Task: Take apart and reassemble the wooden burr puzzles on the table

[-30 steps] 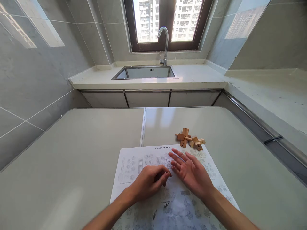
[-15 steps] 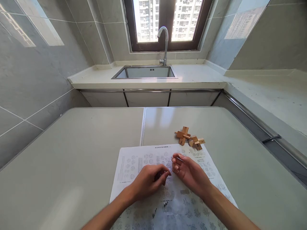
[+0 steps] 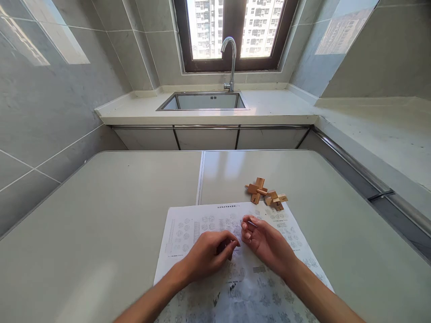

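Observation:
My left hand (image 3: 212, 252) rests over the printed sheet (image 3: 180, 224), its fingers loosely bent and a hollow showing between thumb and forefinger. Nothing is visible in it. Just to its right, my right hand (image 3: 266, 244) lies palm turned inward, half curled with nothing in it. The two hands are close but apart. Beyond the right hand, at the sheet's far right corner, lie two wooden interlocking puzzles: a cross-shaped puzzle (image 3: 257, 189) and a smaller lighter puzzle (image 3: 276, 200). They touch or nearly touch. Dark marks resembling digits show on their pieces.
The sheet lies on a pale table (image 3: 101, 215) with a seam (image 3: 201, 177) across its far half. Behind it stands a white counter (image 3: 134, 107) with a sink (image 3: 205, 102) and a faucet (image 3: 232, 63) under a window. Another counter (image 3: 380, 130) runs along the right.

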### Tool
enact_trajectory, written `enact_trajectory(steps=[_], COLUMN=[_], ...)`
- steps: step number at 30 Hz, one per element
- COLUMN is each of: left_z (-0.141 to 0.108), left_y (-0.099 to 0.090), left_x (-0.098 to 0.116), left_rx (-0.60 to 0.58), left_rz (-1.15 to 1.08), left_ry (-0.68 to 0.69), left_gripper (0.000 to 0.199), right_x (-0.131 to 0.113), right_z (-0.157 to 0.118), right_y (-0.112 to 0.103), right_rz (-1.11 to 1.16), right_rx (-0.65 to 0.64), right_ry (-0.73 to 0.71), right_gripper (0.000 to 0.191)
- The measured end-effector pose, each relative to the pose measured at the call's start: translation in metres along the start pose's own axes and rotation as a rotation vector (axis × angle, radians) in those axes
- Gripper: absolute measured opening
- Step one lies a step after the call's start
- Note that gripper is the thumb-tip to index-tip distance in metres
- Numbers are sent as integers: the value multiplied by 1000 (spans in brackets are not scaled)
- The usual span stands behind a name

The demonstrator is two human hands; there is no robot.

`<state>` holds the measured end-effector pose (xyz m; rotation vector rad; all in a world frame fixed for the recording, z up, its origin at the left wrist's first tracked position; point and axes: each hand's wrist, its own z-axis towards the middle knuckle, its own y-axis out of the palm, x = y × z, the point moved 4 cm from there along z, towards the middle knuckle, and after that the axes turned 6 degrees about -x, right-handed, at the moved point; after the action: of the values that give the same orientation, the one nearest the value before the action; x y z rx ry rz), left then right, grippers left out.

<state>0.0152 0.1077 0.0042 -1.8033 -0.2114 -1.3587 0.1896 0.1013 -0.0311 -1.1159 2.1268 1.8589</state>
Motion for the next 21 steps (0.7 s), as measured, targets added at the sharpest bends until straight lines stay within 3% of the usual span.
enact_trajectory(steps=[21], left_z=[0], left_y=[1], left_x=[-3], left_rx=[-15], left_rz=[-1], left_ry=[-16], left_gripper=[24], right_x=[-1], right_z=[0], right_y=[3], right_rz=[27], right_rx=[0], right_ry=[6], right_gripper=[16])
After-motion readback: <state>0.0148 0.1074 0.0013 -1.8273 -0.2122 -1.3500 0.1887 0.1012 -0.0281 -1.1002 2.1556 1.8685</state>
